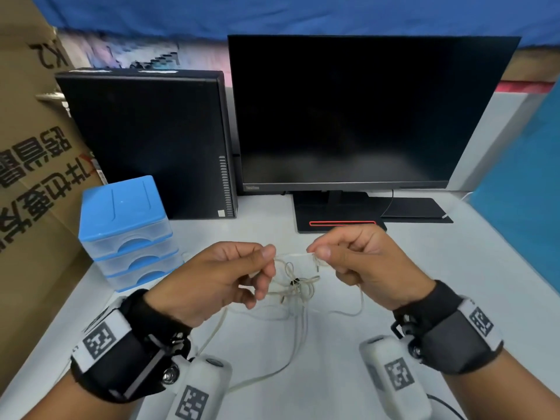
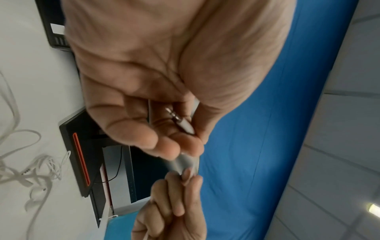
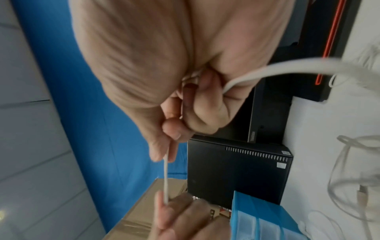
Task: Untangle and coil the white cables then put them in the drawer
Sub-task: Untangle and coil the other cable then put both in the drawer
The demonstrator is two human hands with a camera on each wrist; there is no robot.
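A tangle of thin white cables hangs between my hands above the white desk, with strands trailing down onto it. My left hand pinches one strand between thumb and forefinger. In the left wrist view a metal audio plug lies inside the left hand. My right hand pinches the same short taut stretch from the other side. In the right wrist view the strand runs straight from my right hand to the left one. The blue drawer unit stands at the left, its drawers closed.
A black computer case stands behind the drawer unit, and a dark monitor with its stand base is just behind my hands. A cardboard box flanks the desk's left side. Earbuds lie among the cables on the desk.
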